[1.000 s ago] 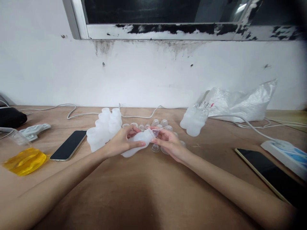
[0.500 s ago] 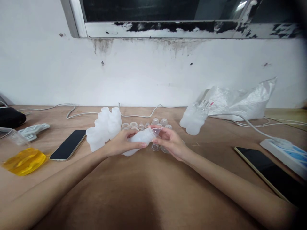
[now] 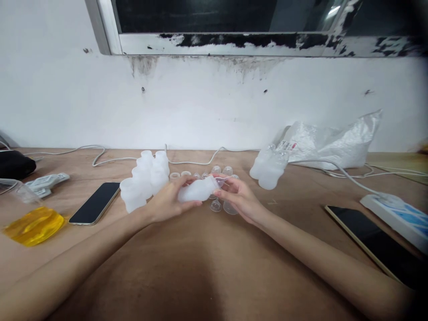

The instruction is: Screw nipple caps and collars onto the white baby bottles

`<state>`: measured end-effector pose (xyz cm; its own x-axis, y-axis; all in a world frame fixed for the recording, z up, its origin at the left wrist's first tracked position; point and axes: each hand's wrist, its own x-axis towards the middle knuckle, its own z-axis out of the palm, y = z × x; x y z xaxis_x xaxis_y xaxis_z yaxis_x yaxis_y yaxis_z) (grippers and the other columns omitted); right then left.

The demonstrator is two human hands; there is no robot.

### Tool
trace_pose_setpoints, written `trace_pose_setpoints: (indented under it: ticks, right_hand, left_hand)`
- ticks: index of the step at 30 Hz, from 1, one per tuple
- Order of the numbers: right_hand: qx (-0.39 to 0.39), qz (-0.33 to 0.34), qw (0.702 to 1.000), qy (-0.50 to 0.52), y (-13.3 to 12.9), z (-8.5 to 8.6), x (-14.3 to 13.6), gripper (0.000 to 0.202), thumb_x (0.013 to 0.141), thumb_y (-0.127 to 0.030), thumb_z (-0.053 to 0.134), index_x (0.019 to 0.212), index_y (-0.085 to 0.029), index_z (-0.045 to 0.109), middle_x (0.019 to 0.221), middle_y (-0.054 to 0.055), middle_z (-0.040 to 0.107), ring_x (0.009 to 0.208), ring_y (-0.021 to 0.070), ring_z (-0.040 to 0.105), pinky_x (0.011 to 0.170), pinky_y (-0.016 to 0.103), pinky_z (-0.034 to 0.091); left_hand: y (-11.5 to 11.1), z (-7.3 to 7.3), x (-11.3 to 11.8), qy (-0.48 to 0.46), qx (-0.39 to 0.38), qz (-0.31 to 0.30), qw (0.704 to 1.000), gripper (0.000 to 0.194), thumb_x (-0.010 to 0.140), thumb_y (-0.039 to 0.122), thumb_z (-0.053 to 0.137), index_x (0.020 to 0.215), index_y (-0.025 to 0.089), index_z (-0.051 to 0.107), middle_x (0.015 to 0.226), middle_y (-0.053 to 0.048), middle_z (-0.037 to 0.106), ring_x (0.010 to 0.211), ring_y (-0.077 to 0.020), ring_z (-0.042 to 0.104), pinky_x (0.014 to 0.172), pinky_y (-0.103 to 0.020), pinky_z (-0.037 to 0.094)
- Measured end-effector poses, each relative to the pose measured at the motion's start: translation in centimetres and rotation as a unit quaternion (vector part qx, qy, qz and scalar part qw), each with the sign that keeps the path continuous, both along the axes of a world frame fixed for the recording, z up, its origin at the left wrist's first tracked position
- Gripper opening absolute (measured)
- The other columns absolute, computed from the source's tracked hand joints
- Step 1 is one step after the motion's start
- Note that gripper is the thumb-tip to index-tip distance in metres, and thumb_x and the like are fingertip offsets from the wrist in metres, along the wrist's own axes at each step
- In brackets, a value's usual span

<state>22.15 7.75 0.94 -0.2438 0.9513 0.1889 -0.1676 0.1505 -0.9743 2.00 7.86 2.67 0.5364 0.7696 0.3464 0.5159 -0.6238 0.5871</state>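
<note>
A frosted white bottle (image 3: 197,191) lies tilted between my hands, its neck toward the right. My left hand (image 3: 172,199) grips its body, thumb below and fingers behind. At the neck, my right hand (image 3: 241,198) pinches a clear nipple-shaped part (image 3: 220,180). Behind and below my hands are white rings (image 3: 186,173) and several clear domed pieces (image 3: 227,170). Several open frosted bottles (image 3: 147,176) stand together just left of my left hand. More frosted bottles with clear tops (image 3: 269,169) stand farther back on the right.
A phone (image 3: 95,203) and a container of yellow liquid (image 3: 33,225) are on the left. To the right lie another phone (image 3: 371,240), a white power strip (image 3: 397,218) and a plastic bag (image 3: 334,142). Cables run along the wall side of the table (image 3: 207,267).
The held bottle has shifted slightly, and my left thumb and fingers have moved a little on its body. My right hand is still at the neck with the clear part.
</note>
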Motion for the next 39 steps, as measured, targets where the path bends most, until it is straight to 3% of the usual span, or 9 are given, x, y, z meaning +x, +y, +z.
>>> trace_pose_setpoints:
  ticks: [4,7,11,16,20,23,30,36,39]
  right_hand:
    - [-0.010,-0.004,1.000,0.010,0.1,-0.1,-0.1,0.040,0.057,-0.022,0.072,0.095,-0.022,0.060,0.113,0.004,0.056,0.107,0.0197,0.048,0.088,0.034,0.041]
    - [-0.005,-0.004,1.000,0.009,0.1,-0.1,-0.2,0.040,0.057,-0.022,0.072,0.095,-0.023,0.060,0.116,0.003,0.054,0.107,0.0195,0.048,0.087,0.033,0.042]
    - [0.009,-0.001,1.000,0.006,0.0,0.1,0.0,0.038,0.059,-0.021,0.071,0.096,-0.024,0.060,0.112,0.002,0.057,0.107,0.0191,0.047,0.085,0.031,0.042]
    - [0.019,0.002,1.000,-0.004,0.3,0.3,0.5,0.039,0.060,-0.021,0.071,0.097,-0.026,0.059,0.107,0.002,0.060,0.103,0.0188,0.050,0.085,0.032,0.042]
    - [0.038,-0.013,0.999,0.001,0.8,0.3,1.0,0.037,0.061,-0.021,0.070,0.096,-0.026,0.060,0.106,0.001,0.060,0.104,0.0182,0.050,0.087,0.032,0.041]
    - [0.037,-0.018,0.999,0.011,0.9,0.3,1.0,0.035,0.061,-0.021,0.070,0.095,-0.025,0.060,0.107,0.001,0.060,0.104,0.0178,0.050,0.087,0.031,0.041]
    - [0.023,-0.019,1.000,0.009,0.9,0.2,0.8,0.038,0.059,-0.021,0.071,0.096,-0.025,0.060,0.103,0.002,0.062,0.101,0.0183,0.053,0.087,0.033,0.041]
    - [0.023,-0.027,0.999,0.012,0.9,0.3,0.8,0.038,0.058,-0.022,0.072,0.094,-0.024,0.060,0.104,0.002,0.061,0.102,0.0191,0.052,0.086,0.033,0.042]
    - [0.028,-0.026,0.999,0.015,1.0,0.3,0.8,0.037,0.058,-0.023,0.072,0.094,-0.024,0.060,0.103,0.002,0.061,0.101,0.0178,0.052,0.087,0.032,0.042]
  left_hand:
    - [0.5,-0.3,0.2,-0.040,-0.010,0.066,0.997,0.055,0.059,0.039,0.068,0.106,0.018,0.048,0.106,-0.008,0.056,0.098,-0.0228,0.052,0.083,-0.035,0.041]
    - [0.1,-0.3,0.4,-0.033,0.012,0.058,0.998,0.044,0.062,0.038,0.066,0.100,0.020,0.051,0.104,-0.005,0.058,0.094,-0.0223,0.053,0.079,-0.033,0.042]
    - [-0.2,-0.1,0.4,-0.013,0.006,0.041,0.999,0.047,0.066,0.041,0.061,0.105,0.022,0.047,0.103,-0.004,0.059,0.090,-0.0222,0.056,0.077,-0.034,0.043]
    - [0.1,0.3,-0.2,-0.023,-0.035,-0.002,0.999,0.044,0.072,0.031,0.054,0.112,0.017,0.041,0.117,-0.010,0.050,0.106,-0.0223,0.048,0.091,-0.038,0.036]
    - [0.4,0.3,-0.2,-0.111,-0.097,0.041,0.988,0.055,0.066,0.034,0.062,0.113,0.016,0.041,0.118,-0.010,0.049,0.109,-0.0227,0.046,0.092,-0.037,0.037]
    - [0.5,-0.1,0.0,-0.121,-0.117,0.061,0.984,0.055,0.062,0.038,0.066,0.108,0.016,0.045,0.112,-0.008,0.052,0.102,-0.0240,0.050,0.086,-0.037,0.040]
    - [0.6,-1.3,0.0,-0.115,-0.015,0.038,0.993,0.047,0.065,0.039,0.065,0.103,0.019,0.045,0.108,-0.005,0.052,0.099,-0.0221,0.049,0.084,-0.034,0.039]
    - [0.5,-1.5,-0.5,-0.163,-0.061,-0.011,0.985,0.031,0.083,0.035,0.041,0.112,0.021,0.039,0.112,-0.006,0.046,0.102,-0.0204,0.045,0.084,-0.033,0.039]
    - [0.8,-1.6,-0.2,-0.237,-0.037,-0.035,0.970,0.044,0.073,0.029,0.058,0.110,0.021,0.038,0.112,-0.006,0.044,0.101,-0.0200,0.045,0.083,-0.031,0.041]
